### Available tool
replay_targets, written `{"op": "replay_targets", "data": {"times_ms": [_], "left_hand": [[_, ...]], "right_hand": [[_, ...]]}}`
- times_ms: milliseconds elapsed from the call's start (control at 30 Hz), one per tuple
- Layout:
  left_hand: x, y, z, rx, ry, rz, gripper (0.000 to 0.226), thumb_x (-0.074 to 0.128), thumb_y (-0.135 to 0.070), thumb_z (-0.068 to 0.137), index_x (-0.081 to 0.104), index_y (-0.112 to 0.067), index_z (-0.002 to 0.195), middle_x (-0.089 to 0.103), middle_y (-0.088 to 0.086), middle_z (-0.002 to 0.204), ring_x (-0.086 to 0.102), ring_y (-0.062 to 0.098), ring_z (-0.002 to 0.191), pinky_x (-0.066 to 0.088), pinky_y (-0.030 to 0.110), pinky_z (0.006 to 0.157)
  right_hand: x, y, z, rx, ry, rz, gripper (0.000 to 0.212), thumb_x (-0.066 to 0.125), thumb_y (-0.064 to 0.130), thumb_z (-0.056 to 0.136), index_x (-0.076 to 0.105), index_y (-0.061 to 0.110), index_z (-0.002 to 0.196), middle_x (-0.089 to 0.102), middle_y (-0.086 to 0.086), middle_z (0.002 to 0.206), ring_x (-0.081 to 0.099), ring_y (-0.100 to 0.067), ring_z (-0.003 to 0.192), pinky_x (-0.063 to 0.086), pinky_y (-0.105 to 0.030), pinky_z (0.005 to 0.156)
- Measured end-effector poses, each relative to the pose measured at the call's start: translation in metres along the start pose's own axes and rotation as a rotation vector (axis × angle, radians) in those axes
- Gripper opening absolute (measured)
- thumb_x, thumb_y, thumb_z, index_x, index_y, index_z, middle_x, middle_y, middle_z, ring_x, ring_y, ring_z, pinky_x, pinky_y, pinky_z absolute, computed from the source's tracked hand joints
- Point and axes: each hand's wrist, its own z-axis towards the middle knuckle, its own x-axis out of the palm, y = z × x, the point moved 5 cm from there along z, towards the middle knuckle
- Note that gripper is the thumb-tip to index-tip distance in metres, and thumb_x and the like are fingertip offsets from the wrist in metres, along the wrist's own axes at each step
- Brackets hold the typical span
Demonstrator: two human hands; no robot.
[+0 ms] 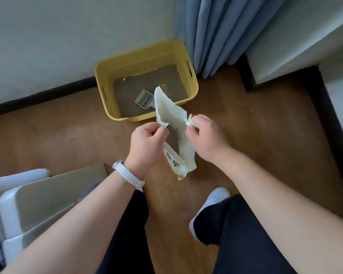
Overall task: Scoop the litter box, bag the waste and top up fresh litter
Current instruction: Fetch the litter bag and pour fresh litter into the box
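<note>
A printed white bag [174,115] is held just in front of the yellow litter box [107,76], with its ragged mouth pulled open. One edge of the mouth is pinched by the left hand [147,143]. The opposite edge, bunched into a twist, is gripped by the right hand [206,135]. Grey granules are seen inside the bag. Inside the litter box, grey litter [147,80] is spread over the bottom, and a grey slotted scoop [145,98] is laid near the front wall. A blue curtain [216,32] is hung just right of the box.
</note>
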Motion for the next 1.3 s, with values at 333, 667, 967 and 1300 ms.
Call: {"op": "replay_targets", "data": {"times_ms": [333, 667, 967, 1300], "left_hand": [[0.075, 0.003, 0.092, 0.776, -0.142, 0.149, 0.026, 0.062, -0.017, 0.094, 0.059, -0.003, 0.072, 0.057, -0.001, 0.073, 0.052, 0.012, 0.071, 0.044, 0.025, 0.062], [0.131, 0.003, 0.118, 1.108, 0.29, 0.341, 0.025, 0.044, -0.011, 0.1, 0.059, 0.009, 0.102, 0.056, 0.012, 0.104, 0.056, 0.03, 0.091, 0.047, 0.042, 0.077], [0.138, 0.006, 0.141, 1.194, 0.217, 0.48, 0.036, 0.059, -0.038, 0.092, 0.064, -0.002, 0.098, 0.059, 0.005, 0.101, 0.058, 0.022, 0.089, 0.048, 0.031, 0.079], [0.131, 0.006, 0.151, 1.192, 0.071, 0.415, 0.026, 0.065, -0.02, 0.09, 0.056, -0.001, 0.074, 0.055, 0.006, 0.088, 0.052, 0.024, 0.077, 0.045, 0.033, 0.069]], "right_hand": [[0.006, -0.052, 0.08, -0.483, -0.098, -0.137, 0.023, 0.045, 0.029, 0.082, 0.037, 0.015, 0.065, 0.038, 0.006, 0.068, 0.04, -0.018, 0.06, 0.035, -0.035, 0.051], [-0.018, -0.1, 0.082, -0.29, 0.027, 0.017, 0.016, 0.064, 0.025, 0.08, 0.05, 0.023, 0.073, 0.047, 0.01, 0.08, 0.052, -0.01, 0.078, 0.046, -0.03, 0.069], [-0.006, -0.107, 0.082, -0.21, 0.219, -0.099, 0.028, 0.053, 0.004, 0.077, 0.039, 0.028, 0.082, 0.04, 0.015, 0.092, 0.047, -0.006, 0.085, 0.046, -0.03, 0.077], [-0.027, -0.111, 0.085, -0.033, 0.192, -0.338, 0.042, 0.057, 0.014, 0.08, 0.035, 0.038, 0.106, 0.035, 0.019, 0.107, 0.049, -0.007, 0.088, 0.051, -0.036, 0.072]]}}
